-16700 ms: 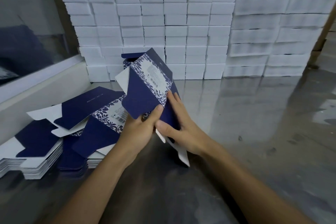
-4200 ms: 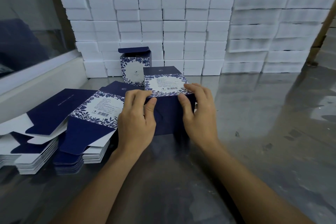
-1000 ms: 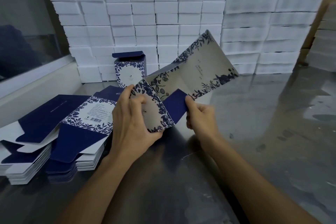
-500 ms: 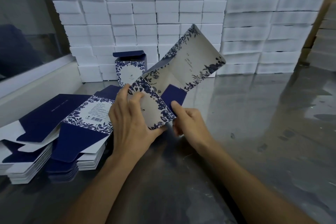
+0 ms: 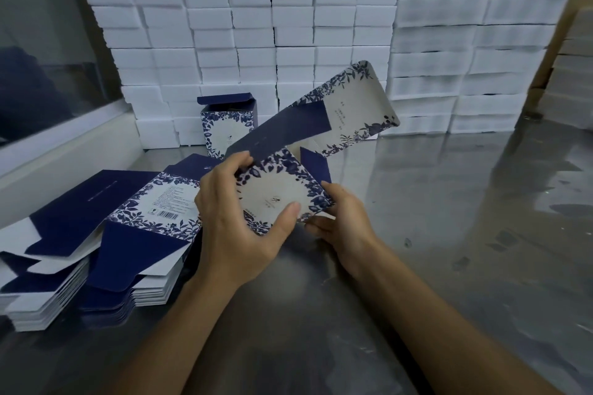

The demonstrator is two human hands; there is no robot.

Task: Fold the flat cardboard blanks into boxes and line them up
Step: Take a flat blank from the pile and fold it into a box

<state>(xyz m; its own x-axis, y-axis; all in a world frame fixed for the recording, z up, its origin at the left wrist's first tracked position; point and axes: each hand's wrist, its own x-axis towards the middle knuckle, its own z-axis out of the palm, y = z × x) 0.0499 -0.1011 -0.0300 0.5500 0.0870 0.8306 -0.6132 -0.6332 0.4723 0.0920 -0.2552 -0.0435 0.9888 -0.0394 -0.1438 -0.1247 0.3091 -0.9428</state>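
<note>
Blank in hand: one half-opened blank [image 5: 279, 192] is held up above the table [image 5: 449, 234], in front of the person, likely so its panels can swing free without dragging on the surface.
Left hand: the left hand [image 5: 237, 221] wraps the near floral panel, thumb pressed on its face and fingers curled behind, which seems to steady the sleeve while the other side is worked.
Right hand: the right hand [image 5: 343, 221] pinches the lower right corner of the same blank, fingers bent round the edge; probably squaring the tube or reaching the bottom flaps.
Open flaps: a long floral flap [image 5: 359, 106] stands up and away to the right and a dark blue panel [image 5: 288, 131] tilts beside it, so neither end looks closed yet.
Finished box: one folded box [image 5: 227, 125] stands upright at the back, against the foam blocks, lid flap raised; it appears to start the line, and one more box is missing beside it.
Flat blanks: two piles lie at the left, the nearer pile [image 5: 144, 234] within reach of the left hand and the farther pile [image 5: 48, 234] at the table's edge; the sheets in each are too many and too thin to count.
Foam blocks: a wall of white foam blocks [image 5: 256, 26] backs the table, too many to count surely.
</note>
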